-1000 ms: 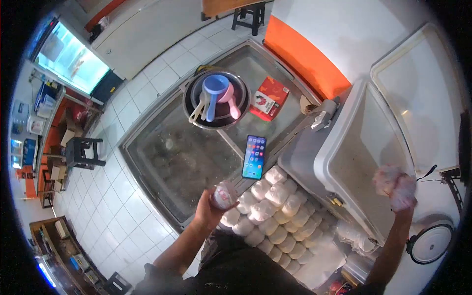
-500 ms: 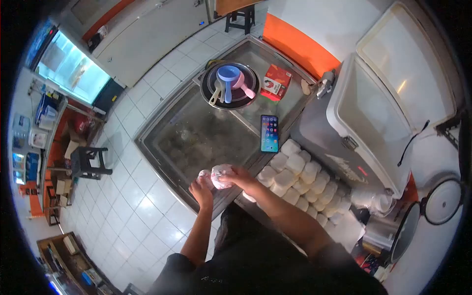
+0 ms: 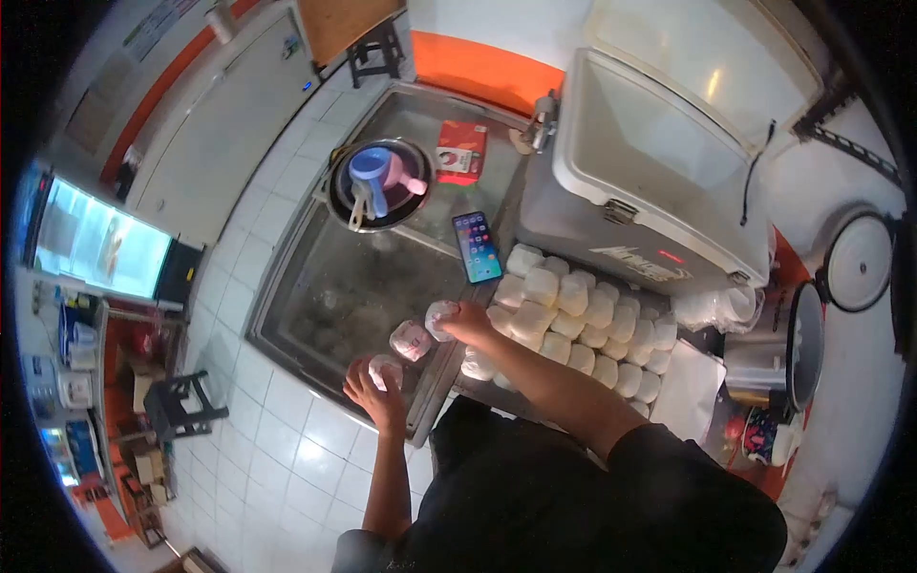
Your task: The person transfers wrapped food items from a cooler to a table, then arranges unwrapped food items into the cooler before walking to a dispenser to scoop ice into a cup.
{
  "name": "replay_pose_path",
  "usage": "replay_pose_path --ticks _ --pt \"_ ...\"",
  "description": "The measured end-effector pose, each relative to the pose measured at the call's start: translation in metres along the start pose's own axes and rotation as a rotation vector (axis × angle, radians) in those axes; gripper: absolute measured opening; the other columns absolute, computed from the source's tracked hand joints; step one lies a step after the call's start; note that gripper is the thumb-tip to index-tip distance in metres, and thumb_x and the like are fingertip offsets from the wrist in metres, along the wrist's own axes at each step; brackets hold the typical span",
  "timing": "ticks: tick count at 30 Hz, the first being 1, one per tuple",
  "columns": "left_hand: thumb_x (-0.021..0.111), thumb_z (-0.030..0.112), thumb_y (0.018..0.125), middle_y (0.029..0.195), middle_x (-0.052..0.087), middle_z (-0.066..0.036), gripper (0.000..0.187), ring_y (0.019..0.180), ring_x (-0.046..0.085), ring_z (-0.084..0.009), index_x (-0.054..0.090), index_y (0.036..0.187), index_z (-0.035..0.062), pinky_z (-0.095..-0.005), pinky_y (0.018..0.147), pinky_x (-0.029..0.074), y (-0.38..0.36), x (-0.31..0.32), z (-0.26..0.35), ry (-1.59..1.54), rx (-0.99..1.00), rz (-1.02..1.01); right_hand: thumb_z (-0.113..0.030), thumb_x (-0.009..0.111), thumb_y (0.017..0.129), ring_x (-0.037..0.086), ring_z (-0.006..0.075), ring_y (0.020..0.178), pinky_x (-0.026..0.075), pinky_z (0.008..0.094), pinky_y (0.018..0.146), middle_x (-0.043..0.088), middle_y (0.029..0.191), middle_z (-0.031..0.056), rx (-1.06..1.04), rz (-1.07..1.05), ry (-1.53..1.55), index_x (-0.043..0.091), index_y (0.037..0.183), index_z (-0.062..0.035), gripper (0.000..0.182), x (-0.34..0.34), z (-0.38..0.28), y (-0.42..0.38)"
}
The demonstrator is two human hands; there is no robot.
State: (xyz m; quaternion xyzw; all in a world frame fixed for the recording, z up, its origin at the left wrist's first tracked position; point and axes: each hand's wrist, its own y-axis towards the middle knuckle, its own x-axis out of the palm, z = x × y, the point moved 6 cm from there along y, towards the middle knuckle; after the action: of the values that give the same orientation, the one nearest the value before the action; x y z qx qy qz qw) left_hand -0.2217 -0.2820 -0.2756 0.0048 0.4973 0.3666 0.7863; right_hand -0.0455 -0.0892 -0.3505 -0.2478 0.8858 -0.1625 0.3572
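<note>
My left hand (image 3: pixel 378 396) curls around a small white rounded packet with pink print (image 3: pixel 385 371) near the front edge of the glass-topped chest freezer (image 3: pixel 315 320). My right hand (image 3: pixel 467 327) grips a similar packet (image 3: pixel 439 318) farther right. Between the two hands, a third printed packet (image 3: pixel 411 340) rests on the glass, touched by neither. Just right of my right hand, many plain white rounded packets (image 3: pixel 573 294) are piled in rows. What the packets contain cannot be made out.
A phone (image 3: pixel 476 247) with a lit screen, a red box (image 3: pixel 461 151) and a round pan (image 3: pixel 414 162) holding blue and pink scoops lie on the freezer. An open grey cooler (image 3: pixel 611 224) stands behind the pile. At right is a large metal pot (image 3: pixel 759 368); a dark stool (image 3: pixel 184 406) stands left.
My hands have moved apart, left hand leftward and right hand rightward in relation to each other. One printed packet now sits alone between them. The view has turned toward the right.
</note>
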Motion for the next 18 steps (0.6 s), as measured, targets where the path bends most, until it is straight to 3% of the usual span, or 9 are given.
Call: replay_pose_path --ticks 2,5,7,10,11,12,13,17,18 --pt "0.065 0.012 0.088 0.122 0.057 -0.015 0.033 0.116 0.05 -0.0346 0.06 0.12 0.0062 -0.0495 0.1 0.034 0.017 -0.002 0.035 -0.058 0.051 -0.004 -0.061 0.075 0.069 0.07 0.0361 0.094 0.055 0.0436 0.084 0.072 0.1 0.0196 -0.152 -0.078 -0.051 0.074 0.113 -0.0135 0.065 0.022 0.013 0.015" --pt "0.062 0.016 0.092 0.115 0.058 -0.014 0.027 0.111 0.05 -0.033 0.06 0.116 0.0055 -0.0491 0.098 0.033 0.039 0.008 0.089 -0.214 0.14 -0.056 -0.058 0.066 0.081 0.061 0.0446 0.106 0.046 0.0518 0.095 0.069 0.115 0.0185 -0.255 -0.062 -0.704 0.073 0.116 -0.0145 0.057 0.065 0.024 0.035" --pt "0.061 0.021 0.094 0.105 0.057 -0.012 0.023 0.102 0.05 -0.0313 0.059 0.11 0.0046 -0.0477 0.094 0.034 0.049 0.016 0.13 -0.327 0.178 -0.077 -0.045 0.066 0.084 0.064 0.0412 0.1 0.049 0.0497 0.088 0.07 0.1 0.0193 -0.49 0.462 -0.343 0.072 0.1 -0.0044 0.044 0.036 0.026 0.03" --pt "0.06 0.023 0.095 0.1 0.055 -0.013 0.023 0.1 0.049 -0.0319 0.056 0.105 0.0027 -0.0448 0.092 0.037 0.039 0.052 0.159 -0.581 0.008 -0.241 -0.011 0.064 0.087 0.062 0.0296 0.066 0.052 0.0421 0.066 0.066 0.073 0.0095 -0.335 0.724 0.294 0.061 0.094 -0.0029 0.011 -0.078 0.029 -0.03" --pt "0.062 0.025 0.092 0.102 0.056 -0.014 0.029 0.101 0.05 -0.0334 0.055 0.11 0.0024 -0.046 0.092 0.038 0.034 0.068 0.174 -0.54 0.125 -0.304 -0.012 0.066 0.085 0.064 0.0304 0.077 0.052 0.0432 0.074 0.067 0.083 0.0129 -0.077 0.723 0.528 0.062 0.093 -0.0032 0.012 -0.124 0.029 -0.06" --pt "0.065 0.027 0.089 0.105 0.056 -0.015 0.037 0.103 0.051 -0.0349 0.054 0.114 0.0021 -0.0472 0.092 0.04 0.026 0.087 0.187 -0.495 0.242 -0.365 -0.013 0.069 0.083 0.064 0.0315 0.095 0.049 0.0455 0.085 0.067 0.099 0.0163 -0.066 0.924 0.21 0.062 0.094 -0.0028 0.017 -0.159 0.046 -0.075" --pt "0.068 0.029 0.086 0.107 0.057 -0.016 0.045 0.105 0.052 -0.0364 0.052 0.119 0.0018 -0.0484 0.092 0.041 0.016 0.104 0.199 -0.447 0.358 -0.426 -0.034 0.074 0.082 0.056 0.0359 0.118 0.043 0.0484 0.1 0.059 0.125 0.0216 0.156 0.806 -0.01 0.06 0.113 -0.0029 0.046 -0.187 0.064 -0.083" --pt "0.073 0.041 0.078 0.112 0.058 -0.019 0.076 0.108 0.054 -0.0394 0.044 0.134 -0.0018 -0.0513 0.093 0.043 -0.015 0.139 0.24 -0.167 0.542 -0.58 -0.074 0.072 0.065 0.028 0.0527 0.14 0.024 0.0597 0.114 0.03 0.151 0.0313 0.543 0.526 -0.209 0.037 0.15 -0.0141 0.109 -0.176 0.096 -0.053" --pt "0.073 0.043 0.078 0.112 0.059 -0.02 0.079 0.108 0.055 -0.0398 0.044 0.135 -0.003 -0.0513 0.093 0.044 -0.017 0.148 0.244 -0.159 0.508 -0.606 -0.074 0.072 0.065 0.024 0.0531 0.142 0.022 0.0626 0.113 0.028 0.152 0.0309 0.578 0.521 -0.209 0.038 0.15 -0.0156 0.109 -0.174 0.091 -0.05"
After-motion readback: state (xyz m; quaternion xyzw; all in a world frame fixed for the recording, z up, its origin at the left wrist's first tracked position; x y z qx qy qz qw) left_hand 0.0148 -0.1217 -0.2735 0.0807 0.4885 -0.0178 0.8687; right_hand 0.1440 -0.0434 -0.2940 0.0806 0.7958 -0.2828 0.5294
